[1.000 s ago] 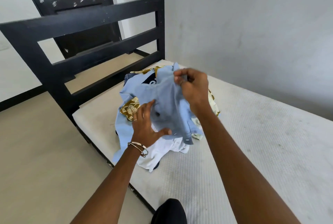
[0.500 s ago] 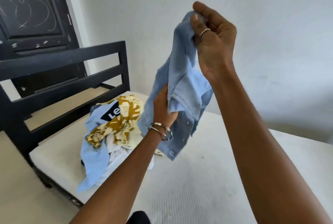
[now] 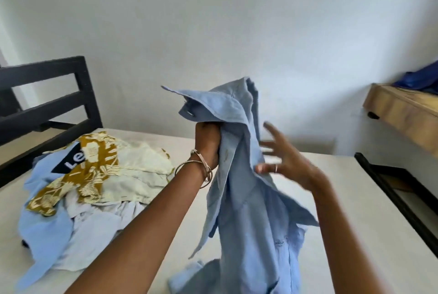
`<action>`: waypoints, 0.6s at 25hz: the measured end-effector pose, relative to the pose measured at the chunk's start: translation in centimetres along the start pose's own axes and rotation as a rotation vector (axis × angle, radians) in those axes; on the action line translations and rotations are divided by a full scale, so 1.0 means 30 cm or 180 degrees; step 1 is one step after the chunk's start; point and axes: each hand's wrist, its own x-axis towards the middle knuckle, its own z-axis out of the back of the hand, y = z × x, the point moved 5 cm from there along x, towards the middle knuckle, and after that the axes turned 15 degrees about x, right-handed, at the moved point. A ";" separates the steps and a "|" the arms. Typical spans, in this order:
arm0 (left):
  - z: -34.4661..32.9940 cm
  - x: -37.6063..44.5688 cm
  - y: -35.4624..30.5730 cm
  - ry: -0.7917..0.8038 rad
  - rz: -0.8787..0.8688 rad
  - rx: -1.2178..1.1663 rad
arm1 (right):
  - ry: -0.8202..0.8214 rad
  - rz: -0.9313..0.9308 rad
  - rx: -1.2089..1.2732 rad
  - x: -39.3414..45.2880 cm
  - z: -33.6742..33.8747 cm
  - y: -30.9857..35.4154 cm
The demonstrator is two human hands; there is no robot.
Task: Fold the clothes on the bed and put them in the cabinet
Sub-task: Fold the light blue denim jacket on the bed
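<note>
A light blue button shirt point(image 3: 246, 199) hangs in the air over the mattress point(image 3: 350, 222), its tail dragging on the bed near me. My left hand point(image 3: 208, 142) grips it in a fist just under the collar. My right hand point(image 3: 282, 158) is beside the shirt with fingers spread and blurred, the lower fingers touching the cloth. A pile of clothes point(image 3: 94, 189) lies on the left of the bed: a mustard floral piece, a cream one, a pale blue T-shirt with a dark logo.
A black slatted bed frame point(image 3: 49, 102) stands at the left end. A wooden shelf point(image 3: 403, 111) with dark blue cloth on it juts from the right wall. A black frame edge point(image 3: 398, 199) borders the bed's right side. A white wall is behind.
The left hand has moved up the shirt to grip near the collar. The right hand has let go of the top, dropped lower and opened. The view has turned right.
</note>
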 end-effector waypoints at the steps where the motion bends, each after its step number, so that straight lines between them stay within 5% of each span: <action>1: -0.009 -0.016 0.013 -0.0082 0.0041 0.0225 | 0.0132 -0.0188 0.0058 -0.058 -0.015 -0.072; 4: -0.055 -0.059 0.047 -0.0006 0.0166 0.0178 | 0.0166 -0.0250 0.0214 -0.096 -0.051 -0.204; 6: -0.007 -0.051 0.077 -0.0019 0.0216 0.0462 | -0.0499 0.0011 -0.0128 -0.076 0.010 -0.232; 11: 0.333 0.023 0.159 0.0047 0.0684 0.3922 | -0.2529 0.0547 0.0012 -0.094 0.256 -0.097; 13: 0.379 -0.005 0.140 -0.0399 0.0401 0.4361 | -0.2268 0.0600 -0.0478 -0.059 0.213 0.028; 15: 0.256 -0.069 0.086 0.0055 -0.0721 0.3715 | -0.1554 0.0673 -0.1276 0.007 0.067 0.127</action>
